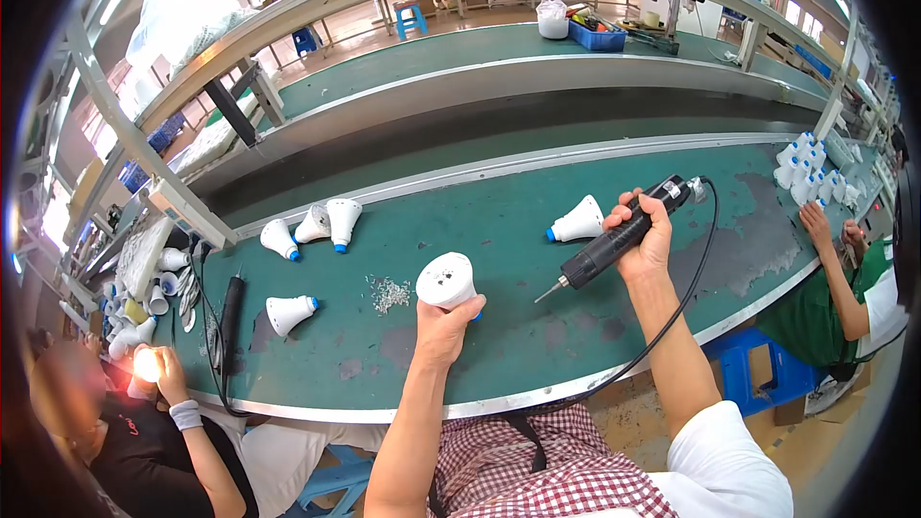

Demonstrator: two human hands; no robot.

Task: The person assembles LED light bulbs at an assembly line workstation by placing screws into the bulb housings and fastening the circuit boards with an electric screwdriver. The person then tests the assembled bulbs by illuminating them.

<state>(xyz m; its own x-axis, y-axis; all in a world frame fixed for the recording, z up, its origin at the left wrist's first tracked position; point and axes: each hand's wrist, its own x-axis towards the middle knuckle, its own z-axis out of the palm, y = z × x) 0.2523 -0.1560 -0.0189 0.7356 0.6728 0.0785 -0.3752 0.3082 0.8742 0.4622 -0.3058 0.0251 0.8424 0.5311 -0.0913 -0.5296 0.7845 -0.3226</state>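
Observation:
My left hand (pixel 443 328) is closed around a white lamp housing (pixel 445 280), its round face with small dark holes turned up toward me. In my right hand (pixel 649 242) is a black electric screwdriver (pixel 608 251), fingers wrapped round its body. Its thin metal bit points down and left, apart from the housing. A cord runs from the tool's back end down past my right forearm. Just left of the held housing lies a small heap of screws (pixel 388 294). Another white housing with a blue tip (pixel 578 221) lies behind the screwdriver.
Several white housings (pixel 342 223) lie on the green bench (pixel 499 364) at left, near a second black screwdriver (pixel 230 312). A co-worker at left holds a lit bulb (pixel 148 364). Another person's hand (pixel 815 223) is at right, near clustered housings (pixel 804 168).

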